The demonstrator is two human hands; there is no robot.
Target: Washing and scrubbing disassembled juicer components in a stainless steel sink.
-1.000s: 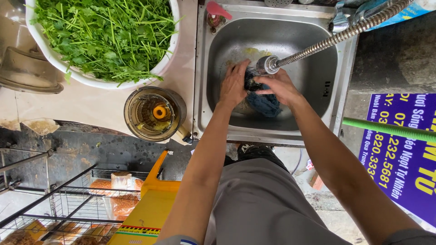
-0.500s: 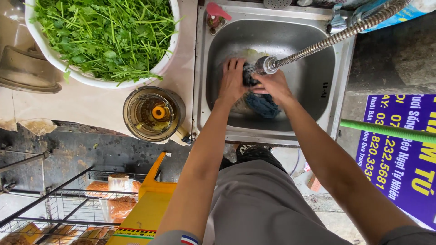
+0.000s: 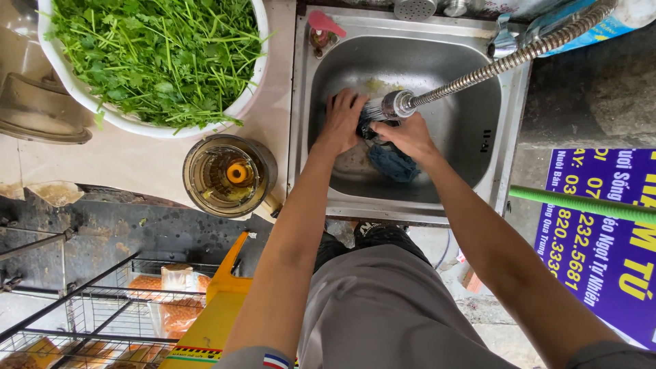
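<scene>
Both my hands work in the steel sink [image 3: 478, 147], under the spray head [image 3: 391, 106].

My left hand [image 3: 342, 123] lies open, fingers spread, on a dark object [image 3: 370, 129] at the basin's middle; my right hand [image 3: 408, 137] curls around it, a blue scrubbing cloth [image 3: 393, 162] just below. A bowl of green herbs [image 3: 154, 58] and a juicer jug [image 3: 229, 176] stand on the counter beside the sink.
</scene>
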